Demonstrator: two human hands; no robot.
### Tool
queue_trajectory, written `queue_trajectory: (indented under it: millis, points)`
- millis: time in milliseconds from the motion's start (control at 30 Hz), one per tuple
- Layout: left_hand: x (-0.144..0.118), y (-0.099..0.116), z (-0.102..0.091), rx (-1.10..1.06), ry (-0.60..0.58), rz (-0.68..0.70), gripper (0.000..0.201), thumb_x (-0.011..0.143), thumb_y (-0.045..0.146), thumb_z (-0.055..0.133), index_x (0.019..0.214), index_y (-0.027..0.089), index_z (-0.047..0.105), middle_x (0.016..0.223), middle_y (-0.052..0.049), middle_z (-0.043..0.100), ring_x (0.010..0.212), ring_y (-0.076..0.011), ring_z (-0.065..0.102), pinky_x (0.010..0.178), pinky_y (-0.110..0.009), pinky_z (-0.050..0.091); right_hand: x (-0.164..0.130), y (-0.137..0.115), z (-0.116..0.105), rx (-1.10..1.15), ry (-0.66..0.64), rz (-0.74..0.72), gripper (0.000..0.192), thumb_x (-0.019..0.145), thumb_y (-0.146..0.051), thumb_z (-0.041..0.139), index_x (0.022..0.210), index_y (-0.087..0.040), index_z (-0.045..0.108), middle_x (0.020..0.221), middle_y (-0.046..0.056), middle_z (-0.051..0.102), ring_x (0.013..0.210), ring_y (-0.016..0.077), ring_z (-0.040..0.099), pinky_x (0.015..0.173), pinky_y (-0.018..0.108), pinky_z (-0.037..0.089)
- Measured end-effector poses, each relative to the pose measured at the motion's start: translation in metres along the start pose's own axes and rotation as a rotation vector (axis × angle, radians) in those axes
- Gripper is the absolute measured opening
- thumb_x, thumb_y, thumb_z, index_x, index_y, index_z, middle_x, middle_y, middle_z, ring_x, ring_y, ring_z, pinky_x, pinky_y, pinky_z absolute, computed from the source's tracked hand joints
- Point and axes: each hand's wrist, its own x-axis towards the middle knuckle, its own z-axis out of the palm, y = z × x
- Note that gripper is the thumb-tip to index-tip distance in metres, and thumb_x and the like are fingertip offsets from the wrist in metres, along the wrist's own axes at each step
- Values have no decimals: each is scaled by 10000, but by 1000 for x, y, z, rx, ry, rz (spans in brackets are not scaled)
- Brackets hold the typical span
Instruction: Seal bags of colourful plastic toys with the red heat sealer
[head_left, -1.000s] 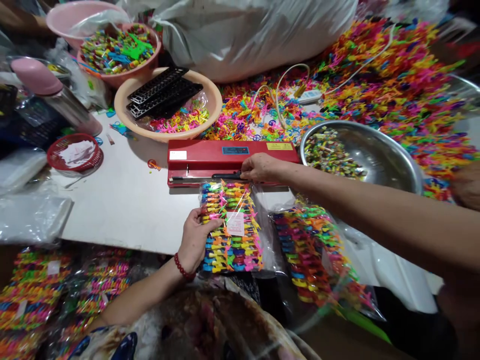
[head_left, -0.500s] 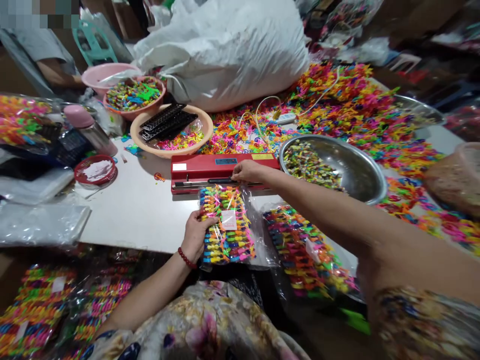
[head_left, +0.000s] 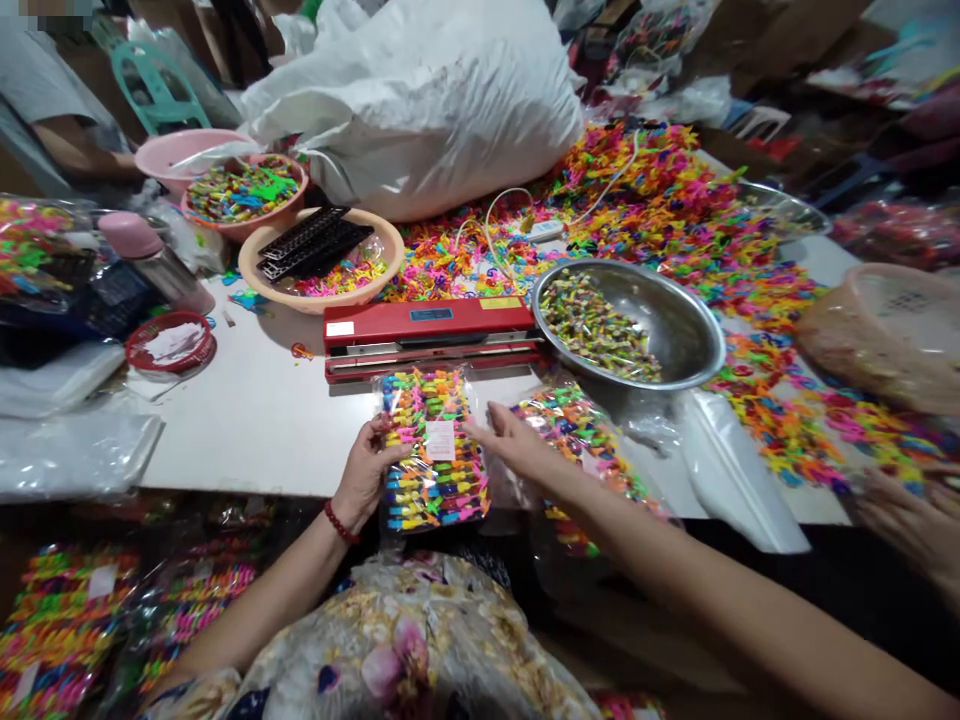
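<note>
Bag of colourful pieces (head_left: 439,475) is sitting at the near edge of the surface (head_left: 247,440), the left hand (head_left: 362,468) gripping its left side, the right hand (head_left: 519,445) hovering unclenched by its right. Likely light, slick and floppy, it is suiting a both-sided hold.

Head camera, one view. Set above the wearer's flowered garment (head_left: 405,640), which fills the lower edge; facing forward and down across the white tabletop (head_left: 240,440). Near range: left hand (head_left: 364,465) and right hand (head_left: 517,445), a little below frame centre, forearms entering from lower left and lower right. Middle range: red machine (head_left: 427,325), seen from above. Far range: white sack (head_left: 442,110), cut by the upper edge.
</note>
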Motion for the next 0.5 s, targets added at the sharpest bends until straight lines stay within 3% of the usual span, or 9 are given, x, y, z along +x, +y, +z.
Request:
queue_trajectory:
  millis: [133,300,367,500]
  points:
    - [-14,8,-1,-1,-65,-86,489,521,189,904,900,194,596,976,-20,682,818,-174,668,747,-307,567,-27,7,26,325,-91,28,601,755,-550,761,1259,-256,616,1229,97,680,1144,305,634,981,450,534]
    - [-24,15,-10,-90,-59,-124,469,558,312,933,836,196,574,849,10,661,753,-151,663,728,-275,557,-52,11,50,453,-114,21,771,705,-441,819,1400,-298,518,1252,60,677,1151,304,638,1018,483,518]
    - [-25,15,-17,-139,-50,-142,472,623,469,895,884,192,615,863,-25,689,789,-185,684,757,-309,564,-63,15,60,471,-101,-23,854,700,-422,828,1463,-301,463,1341,68,630,1240,305,589,1083,482,472]
    - [-25,15,-33,-211,-68,-246,713,680,780,695,1072,185,684,973,-121,737,1017,-310,696,862,-420,564,-87,23,78,463,-98,-83,903,745,-436,810,1533,-308,389,1520,71,469,1394,299,451,1177,476,371]
